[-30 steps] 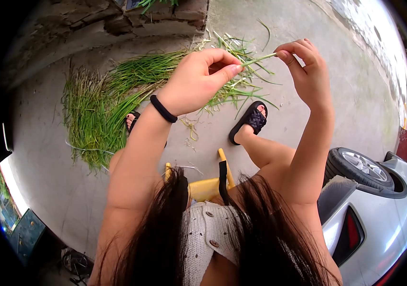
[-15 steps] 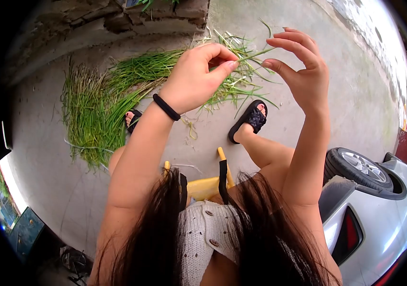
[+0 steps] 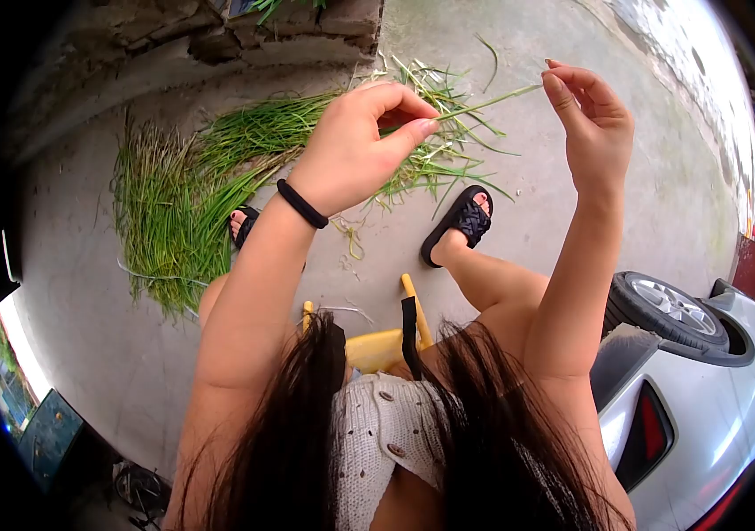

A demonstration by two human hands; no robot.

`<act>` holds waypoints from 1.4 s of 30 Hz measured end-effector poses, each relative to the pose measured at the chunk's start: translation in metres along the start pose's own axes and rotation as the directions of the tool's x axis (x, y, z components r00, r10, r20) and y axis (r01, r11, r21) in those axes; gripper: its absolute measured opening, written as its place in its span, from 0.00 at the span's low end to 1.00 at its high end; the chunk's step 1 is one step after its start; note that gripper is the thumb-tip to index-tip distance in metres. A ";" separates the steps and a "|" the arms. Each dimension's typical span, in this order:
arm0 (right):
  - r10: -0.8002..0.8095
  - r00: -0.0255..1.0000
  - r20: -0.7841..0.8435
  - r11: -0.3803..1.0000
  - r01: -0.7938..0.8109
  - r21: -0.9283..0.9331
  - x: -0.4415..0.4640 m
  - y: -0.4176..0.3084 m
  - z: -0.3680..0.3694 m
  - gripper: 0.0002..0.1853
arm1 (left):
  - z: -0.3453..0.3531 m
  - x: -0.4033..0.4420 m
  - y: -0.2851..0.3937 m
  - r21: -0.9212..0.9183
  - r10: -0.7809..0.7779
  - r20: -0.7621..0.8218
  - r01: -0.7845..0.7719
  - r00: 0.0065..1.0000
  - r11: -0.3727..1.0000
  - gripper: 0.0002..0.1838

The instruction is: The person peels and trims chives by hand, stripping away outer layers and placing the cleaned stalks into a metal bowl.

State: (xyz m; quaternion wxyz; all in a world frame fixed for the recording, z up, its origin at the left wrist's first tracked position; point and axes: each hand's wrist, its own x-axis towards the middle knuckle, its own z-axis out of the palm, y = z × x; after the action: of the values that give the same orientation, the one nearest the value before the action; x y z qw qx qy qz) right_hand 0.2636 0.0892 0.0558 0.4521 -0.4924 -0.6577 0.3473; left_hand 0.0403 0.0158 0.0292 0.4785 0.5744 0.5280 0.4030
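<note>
A thin green stalk [image 3: 488, 103] stretches between my two hands above the floor. Its left end is pinched between the thumb and forefinger of my left hand [image 3: 364, 142], which has a black band on the wrist. The thumb and fingertips of my right hand [image 3: 592, 119] close on the stalk's other end. Below and to the left lies a large pile of long green stalks [image 3: 174, 212]. Looser stalks [image 3: 435, 164] are scattered on the ground behind my left hand.
A crumbling brick ledge [image 3: 289, 49] stands at the top left. Yellow stool parts [image 3: 377, 350] show between my legs. My sandalled foot [image 3: 462, 221] rests on the concrete. A silver car [image 3: 714, 398] with a wheel [image 3: 670, 305] is at the right.
My right hand opened away from the stalk half a second ago, and has now closed on its end again, further to the right. My left hand has kept its pinch, shifting slightly left.
</note>
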 end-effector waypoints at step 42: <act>-0.078 0.994 0.075 0.934 0.099 -0.345 -0.005 -0.006 0.003 0.11 | 0.003 0.003 -0.003 0.089 0.101 -0.068 -0.095 0.993 0.991 0.06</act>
State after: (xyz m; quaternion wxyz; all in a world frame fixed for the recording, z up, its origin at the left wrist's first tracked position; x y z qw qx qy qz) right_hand 0.2595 0.0822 0.0593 0.3530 -0.5237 -0.7435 0.2197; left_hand 0.0429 0.0187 0.0250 0.4135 0.6048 0.5328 0.4235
